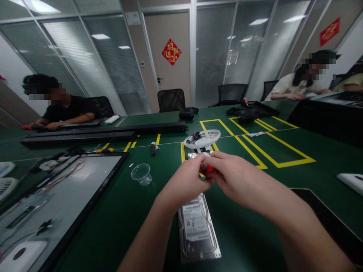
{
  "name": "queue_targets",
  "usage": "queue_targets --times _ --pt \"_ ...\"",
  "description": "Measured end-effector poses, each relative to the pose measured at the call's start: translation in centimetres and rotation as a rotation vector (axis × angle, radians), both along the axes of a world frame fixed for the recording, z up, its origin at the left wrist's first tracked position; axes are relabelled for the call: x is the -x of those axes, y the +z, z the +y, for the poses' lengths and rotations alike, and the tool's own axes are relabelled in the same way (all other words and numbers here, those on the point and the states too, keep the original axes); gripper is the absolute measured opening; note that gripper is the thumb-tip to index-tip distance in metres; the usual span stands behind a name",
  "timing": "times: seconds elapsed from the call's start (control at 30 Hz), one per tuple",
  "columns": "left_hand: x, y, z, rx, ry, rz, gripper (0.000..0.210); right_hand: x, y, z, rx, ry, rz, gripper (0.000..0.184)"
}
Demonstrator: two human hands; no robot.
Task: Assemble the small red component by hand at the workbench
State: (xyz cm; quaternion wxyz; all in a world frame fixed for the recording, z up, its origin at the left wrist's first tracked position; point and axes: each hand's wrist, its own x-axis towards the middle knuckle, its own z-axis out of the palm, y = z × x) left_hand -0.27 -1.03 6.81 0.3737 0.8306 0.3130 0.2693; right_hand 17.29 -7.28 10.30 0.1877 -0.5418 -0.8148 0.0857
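Note:
My right hand [234, 170] is closed around a small red object [210, 170], perhaps a tool handle; the fingers hide most of it. Pressed against it from the left, my left hand [193, 172] has its fingers bent together, and what they grip is hidden. Beneath and nearer to me, a silver hard drive [195, 226] lies flat on the green table, its white label facing up. Just beyond my fingers a shiny metal piece [195, 155] shows in part, its kind unclear. Behind that stands a white basket [210, 139] with dark items in it.
To the left are a clear plastic cup [141, 173] and a large opened panel [93, 181] with wires. Long black bars [113, 132] lie farther back. A black-framed flat item [320, 207] is at the right. Seated people [70, 107] work across the table [164, 158].

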Motion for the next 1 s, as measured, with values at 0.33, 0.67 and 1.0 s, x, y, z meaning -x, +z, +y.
queue_targets --times 0.33,0.67,1.0 --pt "-0.18 -0.10 -0.05 0.030 0.010 0.004 0.024 -0.02 0.25 -0.32 0.023 -0.024 -0.016 0.027" --pt "-0.15 0.12 -0.07 0.026 -0.017 0.019 0.018 -0.02 0.20 0.03 0.017 -0.070 -0.039 0.008" --pt "-0.33 -0.02 -0.13 0.017 -0.008 0.016 0.019 0.02 0.17 0.40 0.038 -0.064 -0.031 0.008"
